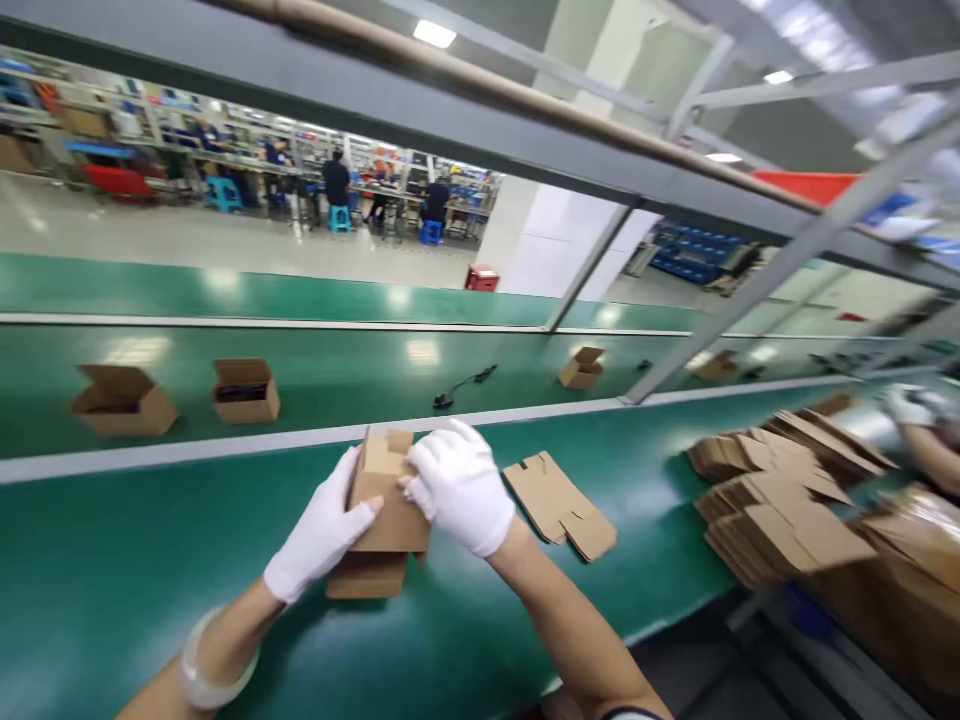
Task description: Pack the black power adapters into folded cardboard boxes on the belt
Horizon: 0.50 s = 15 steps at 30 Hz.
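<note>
Bright ceiling lamp [434,33]; glare patches on green surface [352,375]; right edge stretched, blurred, perhaps by motion.

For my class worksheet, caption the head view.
White-gloved left hand and right hand hold a cardboard box over a green surface.

A partly folded brown cardboard box [397,520] is held at a green work surface [150,550], one flap [367,577] spread open at its near end; whether its underside touches down is unclear.

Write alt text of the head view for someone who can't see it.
A person's white-gloved left hand and right hand hold a partly folded cardboard box over a green work surface. A flat carton lies to the right, stacked cartons farther right, open boxes behind.
</note>
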Motion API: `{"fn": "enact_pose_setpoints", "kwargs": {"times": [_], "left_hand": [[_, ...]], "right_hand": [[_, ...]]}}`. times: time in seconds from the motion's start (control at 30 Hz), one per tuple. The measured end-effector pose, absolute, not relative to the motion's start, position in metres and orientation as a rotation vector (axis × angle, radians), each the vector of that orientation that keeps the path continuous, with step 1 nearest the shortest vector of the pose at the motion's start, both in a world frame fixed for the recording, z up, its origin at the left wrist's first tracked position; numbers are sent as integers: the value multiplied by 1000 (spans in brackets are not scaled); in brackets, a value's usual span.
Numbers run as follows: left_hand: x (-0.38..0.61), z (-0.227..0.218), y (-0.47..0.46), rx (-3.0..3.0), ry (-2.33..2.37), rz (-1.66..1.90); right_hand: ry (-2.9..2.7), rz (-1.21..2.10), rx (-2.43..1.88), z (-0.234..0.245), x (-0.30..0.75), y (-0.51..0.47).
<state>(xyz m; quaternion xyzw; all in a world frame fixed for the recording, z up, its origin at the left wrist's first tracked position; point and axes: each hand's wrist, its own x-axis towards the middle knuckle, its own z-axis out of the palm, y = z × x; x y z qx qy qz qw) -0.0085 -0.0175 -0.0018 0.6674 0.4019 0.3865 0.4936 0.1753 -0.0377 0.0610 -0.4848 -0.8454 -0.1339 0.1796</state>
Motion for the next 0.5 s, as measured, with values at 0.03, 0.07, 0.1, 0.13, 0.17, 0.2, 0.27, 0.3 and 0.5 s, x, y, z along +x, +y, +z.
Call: {"fn": "enact_pose_setpoints", "kwargs": {"times": [0.03, 0.07, 0.1, 0.13, 0.17, 0.2, 0.27, 0.3, 0.5], "left_hand": [[-9, -2, -17, 1649, 991, 935], [-9, -3, -17, 1673, 995, 928], [-10, -3, -18, 1695, 989, 916], [-11, -3, -18, 1719, 978, 893], [-12, -2, -18, 1748, 968, 859], [-14, -1, -18, 1779, 971, 822], [-18, 0, -17, 1843, 1019, 747], [-21, 0, -16, 1872, 1044, 713], [-23, 8, -17, 2060, 1035, 690]], "right_hand": [[-2447, -348, -1354, 59, 174, -36], [-2492, -304, -1335, 55, 172, -34], [-2520, -251, -1320, 50, 171, -32], [-2528, -195, -1308, 44, 170, -30], [-2522, -143, -1292, 38, 169, -28], [-2510, -99, -1267, 33, 168, -27], [-2464, -41, -1196, 26, 166, -26], [-2431, -16, -1153, 24, 165, -26], [-1564, 351, -1184, 22, 175, -29]]}}
